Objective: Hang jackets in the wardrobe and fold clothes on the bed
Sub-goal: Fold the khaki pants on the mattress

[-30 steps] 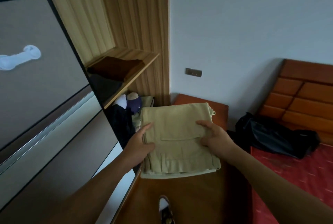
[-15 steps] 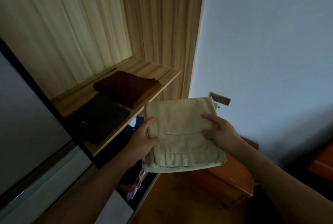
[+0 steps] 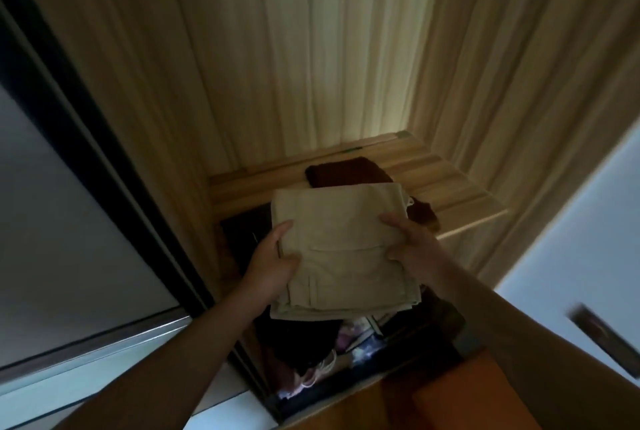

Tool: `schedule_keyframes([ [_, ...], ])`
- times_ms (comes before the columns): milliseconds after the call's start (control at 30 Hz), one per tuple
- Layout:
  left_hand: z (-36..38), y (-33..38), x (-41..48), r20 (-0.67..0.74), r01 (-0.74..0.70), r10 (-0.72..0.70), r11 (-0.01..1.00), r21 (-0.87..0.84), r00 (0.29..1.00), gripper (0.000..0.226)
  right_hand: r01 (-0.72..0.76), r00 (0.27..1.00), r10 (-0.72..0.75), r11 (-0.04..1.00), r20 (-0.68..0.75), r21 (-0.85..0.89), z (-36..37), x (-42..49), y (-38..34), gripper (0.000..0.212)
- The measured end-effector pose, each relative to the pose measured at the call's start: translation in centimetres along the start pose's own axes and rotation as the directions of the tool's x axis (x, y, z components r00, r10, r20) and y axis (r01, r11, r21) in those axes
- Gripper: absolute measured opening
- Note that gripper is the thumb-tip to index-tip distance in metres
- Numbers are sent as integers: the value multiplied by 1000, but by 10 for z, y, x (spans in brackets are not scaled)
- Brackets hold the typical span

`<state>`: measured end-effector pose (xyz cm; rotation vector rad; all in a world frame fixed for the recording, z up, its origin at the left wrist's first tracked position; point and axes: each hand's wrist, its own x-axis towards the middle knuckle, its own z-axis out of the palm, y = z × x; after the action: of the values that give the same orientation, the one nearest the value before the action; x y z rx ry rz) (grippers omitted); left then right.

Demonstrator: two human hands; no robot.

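The open wardrobe (image 3: 311, 48) shows its wooden shelf (image 3: 457, 187), and the folded beige trousers (image 3: 339, 242) are held level at the shelf's front edge, kept flat, I'd guess, so the folds survive being laid down. A folded brown garment (image 3: 346, 171) lies toward the back of the shelf and a dark one (image 3: 244, 232) at its left end. Just in front of the shelf, the left grip (image 3: 270, 267) and right grip (image 3: 412, 249) each clasp one side of the trousers, thumbs on top.
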<state>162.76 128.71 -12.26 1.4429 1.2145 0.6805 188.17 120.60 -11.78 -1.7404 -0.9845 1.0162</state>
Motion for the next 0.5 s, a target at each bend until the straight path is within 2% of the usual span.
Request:
schedule_keyframes([
  [167, -5, -12, 33, -234, 70, -96, 990, -119, 968, 72, 15, 964, 5, 997, 267, -72, 26, 78, -22, 68],
  [233, -5, -19, 44, -312, 88, -128, 986, -140, 941, 59, 3, 940, 29, 996, 339, -92, 41, 101, -22, 73],
  [300, -7, -25, 53, -380, 103, -131, 990, -92, 916, 44, -2, 921, 40, 995, 388, -96, 54, 122, -20, 77],
  [367, -11, -32, 61, -440, 141, -138, 990, -27, 887, 45, -18, 900, 57, 995, 433, -93, 67, 138, -16, 78],
  [500, -19, -45, 79, -520, 321, -199, 934, 157, 831, 73, 8, 861, 48, 994, 507, -107, 92, 166, -9, 82],
])
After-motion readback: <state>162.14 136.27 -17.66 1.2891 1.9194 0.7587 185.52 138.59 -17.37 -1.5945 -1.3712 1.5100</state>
